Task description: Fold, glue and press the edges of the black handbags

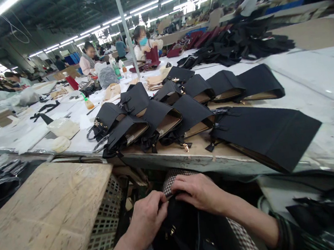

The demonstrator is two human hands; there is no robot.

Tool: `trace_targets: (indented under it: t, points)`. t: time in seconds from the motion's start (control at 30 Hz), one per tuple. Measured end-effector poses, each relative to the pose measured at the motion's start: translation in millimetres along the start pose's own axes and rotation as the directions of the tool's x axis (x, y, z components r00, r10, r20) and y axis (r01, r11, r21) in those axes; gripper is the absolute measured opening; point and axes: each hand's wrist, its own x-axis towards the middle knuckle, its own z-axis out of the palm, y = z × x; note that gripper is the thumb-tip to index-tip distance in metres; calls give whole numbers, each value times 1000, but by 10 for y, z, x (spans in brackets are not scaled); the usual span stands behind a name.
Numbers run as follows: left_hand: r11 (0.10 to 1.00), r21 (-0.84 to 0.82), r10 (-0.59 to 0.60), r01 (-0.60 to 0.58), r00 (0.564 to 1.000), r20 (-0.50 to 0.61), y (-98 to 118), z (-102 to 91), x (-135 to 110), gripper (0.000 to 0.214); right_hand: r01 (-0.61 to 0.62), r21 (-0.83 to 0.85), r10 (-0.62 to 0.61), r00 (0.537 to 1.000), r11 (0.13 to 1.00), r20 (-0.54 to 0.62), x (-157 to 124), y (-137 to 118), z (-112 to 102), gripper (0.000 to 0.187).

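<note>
A black handbag point(194, 236) with gold-coloured fittings and a zip lies across my lap, over checked cloth. At its far edge my left hand point(149, 211) is closed, thumb and fingers pinching the black material. Close beside it my right hand point(196, 191) also grips that edge, fingers bent over it. The fingertips nearly meet, and exactly what lies between them is hidden. Just beyond my hands, on the table edge, rests a large black bag piece point(270, 136), with several black bags point(161, 117) in rows to its left.
The long white table point(312, 81) runs across in front of me. A worn board point(41, 223) sits on a plastic crate point(105, 215) at my left. A glue bottle point(88, 102) and black strips point(236, 44) lie farther back. Co-workers point(144, 48) sit across the table.
</note>
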Motion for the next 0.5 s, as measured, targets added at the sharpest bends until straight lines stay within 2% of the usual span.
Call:
trace_targets:
  t: [0.2, 0.5]
  points:
    - [1000, 13, 6, -6, 1000, -22, 10, 1, -20, 5, 24, -82, -26, 999, 996, -23, 23, -19, 77, 12]
    - [1000, -19, 18, -19, 999, -38, 18, 12, -26, 7, 40, -42, -42, 997, 998, -58, 40, -37, 75, 8]
